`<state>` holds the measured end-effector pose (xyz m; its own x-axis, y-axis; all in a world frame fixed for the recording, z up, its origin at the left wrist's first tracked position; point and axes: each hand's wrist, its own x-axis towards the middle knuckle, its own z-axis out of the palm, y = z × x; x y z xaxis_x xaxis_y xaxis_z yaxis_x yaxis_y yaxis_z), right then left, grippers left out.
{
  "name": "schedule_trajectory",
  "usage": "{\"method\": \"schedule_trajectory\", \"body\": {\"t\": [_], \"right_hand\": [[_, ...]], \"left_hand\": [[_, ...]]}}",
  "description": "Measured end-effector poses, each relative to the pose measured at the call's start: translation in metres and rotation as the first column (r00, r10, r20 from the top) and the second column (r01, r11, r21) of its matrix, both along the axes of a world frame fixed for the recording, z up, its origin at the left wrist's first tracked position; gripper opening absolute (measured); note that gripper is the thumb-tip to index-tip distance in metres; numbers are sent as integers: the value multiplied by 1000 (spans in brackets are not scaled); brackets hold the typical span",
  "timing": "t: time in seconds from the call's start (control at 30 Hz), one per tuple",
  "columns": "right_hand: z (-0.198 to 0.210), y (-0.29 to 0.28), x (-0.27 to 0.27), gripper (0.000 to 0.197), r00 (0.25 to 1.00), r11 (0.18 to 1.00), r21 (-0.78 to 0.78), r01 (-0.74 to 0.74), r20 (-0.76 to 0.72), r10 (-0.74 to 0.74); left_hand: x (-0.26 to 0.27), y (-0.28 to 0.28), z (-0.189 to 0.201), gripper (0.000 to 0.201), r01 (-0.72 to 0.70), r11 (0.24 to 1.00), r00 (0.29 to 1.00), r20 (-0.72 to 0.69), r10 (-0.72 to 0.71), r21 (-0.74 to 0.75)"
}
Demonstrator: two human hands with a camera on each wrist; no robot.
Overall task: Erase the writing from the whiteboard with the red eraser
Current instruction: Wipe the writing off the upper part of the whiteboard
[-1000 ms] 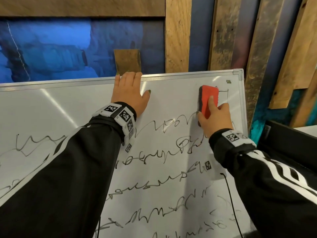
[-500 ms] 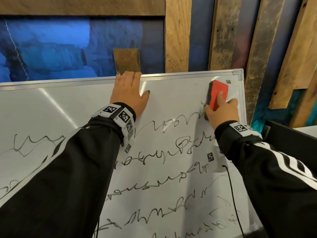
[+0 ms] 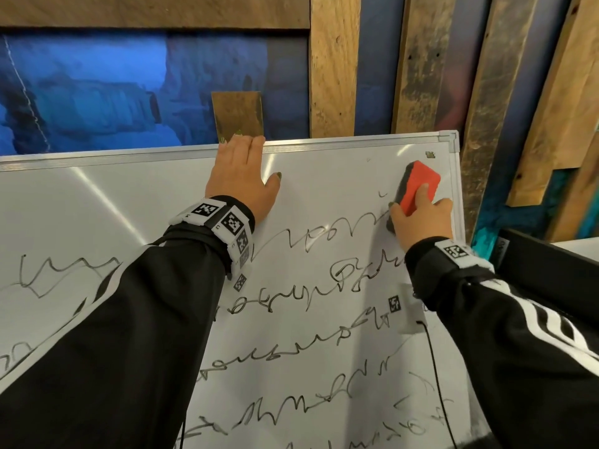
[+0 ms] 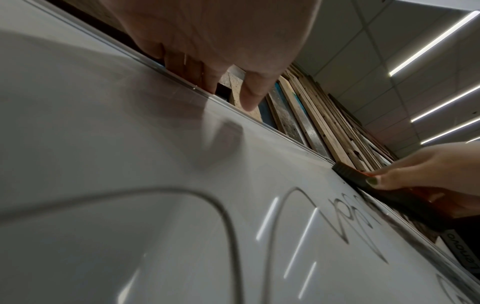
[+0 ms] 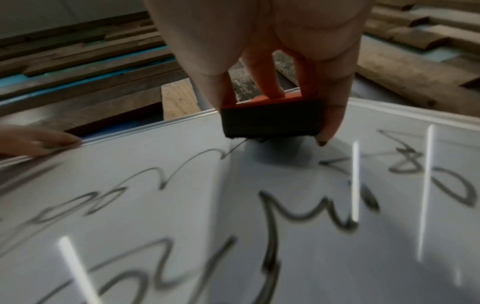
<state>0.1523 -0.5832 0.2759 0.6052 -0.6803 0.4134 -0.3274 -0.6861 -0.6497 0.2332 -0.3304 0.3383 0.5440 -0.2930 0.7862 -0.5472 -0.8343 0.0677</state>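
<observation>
The whiteboard [image 3: 324, 176] leans against a wooden wall, with several rows of black scribbled writing [image 3: 311, 286] across its lower part. My right hand [image 3: 418, 218] grips the red eraser [image 3: 418, 186] near the board's upper right corner, its dark felt pressed flat on the surface. In the right wrist view the eraser [image 5: 270, 117] sits between thumb and fingers at the end of a scribbled line. My left hand [image 3: 241, 179] lies flat on the board at its top edge, fingers hooked over the frame [image 4: 182, 80].
Rough wooden planks [image 3: 334, 66] and a blue panel [image 3: 97, 92] stand behind the board. A black box edge [image 3: 551, 270] sits to the right of the board. A thin black cable [image 3: 434, 367] hangs down over the board's lower right.
My right hand slid the eraser rightward and slightly down toward the board's right edge, tilting it. The line near the corner is gone. The left hand stayed put.
</observation>
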Motion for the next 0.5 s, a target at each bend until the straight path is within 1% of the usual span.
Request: {"method": "schedule_trajectory", "body": {"t": [0.1,0.3,0.37,0.43,0.5], "right_hand": [[-16,10,-6,70,999,999,-36,-41,-11,40],[12,-14,-4,70,1000,1000,-20,-2,-16,2],[8,-6,-9,70,1000,1000,-18,-13,-22,13],[-7,12,-17,70,997,997,-25,-78,-5,78],[-29,33,-26,71,983,981,-60,-182,2,183]], "left_hand": [[0,0,-1,59,-1,1000,1000,-7,1,-5],[1,0,-1,60,-12,1000,1000,-27,12,0],[1,0,-1,60,-9,1000,1000,-23,8,-4],[0,-1,-1,60,-11,1000,1000,-23,11,-2],[1,0,-2,60,-14,1000,1000,-25,14,4]]}}
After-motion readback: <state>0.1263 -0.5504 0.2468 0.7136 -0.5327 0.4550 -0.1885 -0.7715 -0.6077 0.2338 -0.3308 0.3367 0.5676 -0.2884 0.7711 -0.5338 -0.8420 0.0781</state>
